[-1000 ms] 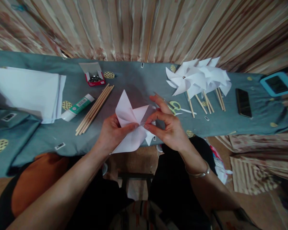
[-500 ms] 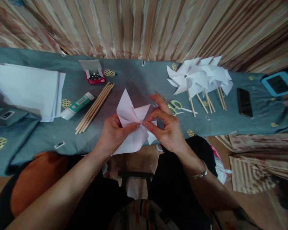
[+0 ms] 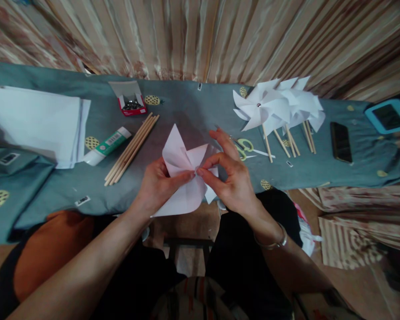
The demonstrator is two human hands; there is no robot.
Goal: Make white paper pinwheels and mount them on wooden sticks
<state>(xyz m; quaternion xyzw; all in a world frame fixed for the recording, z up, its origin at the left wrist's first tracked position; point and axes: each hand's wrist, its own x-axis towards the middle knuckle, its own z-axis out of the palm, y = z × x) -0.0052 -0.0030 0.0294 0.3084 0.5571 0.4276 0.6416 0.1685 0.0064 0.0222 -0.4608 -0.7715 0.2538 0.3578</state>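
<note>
A white paper pinwheel [image 3: 183,195], with its blades folded in to the centre, is held up over the table's front edge. My left hand [image 3: 158,184] grips it from the left, thumb pressed on the centre and fingers behind the paper. From the right, my right hand [image 3: 231,178] pinches at the same centre with thumb and index finger, its other fingers raised. Whether a pin sits between those fingertips is too small to tell. Just beyond my right hand lie green-handled scissors [image 3: 246,144], partly hidden by it.
Finished white pinwheels [image 3: 276,109] on sticks lie at the back right, beside a phone [image 3: 341,142] and a blue-framed device [image 3: 388,116]. Leftward are wooden sticks [image 3: 133,149], a glue tube [image 3: 107,146], a red box [image 3: 132,106] of metal pins and stacked paper [image 3: 33,124].
Both hands stay at the pinwheel's centre, with only a slight shift of the right fingers. The paper's lower edge has moved a little left and down.
</note>
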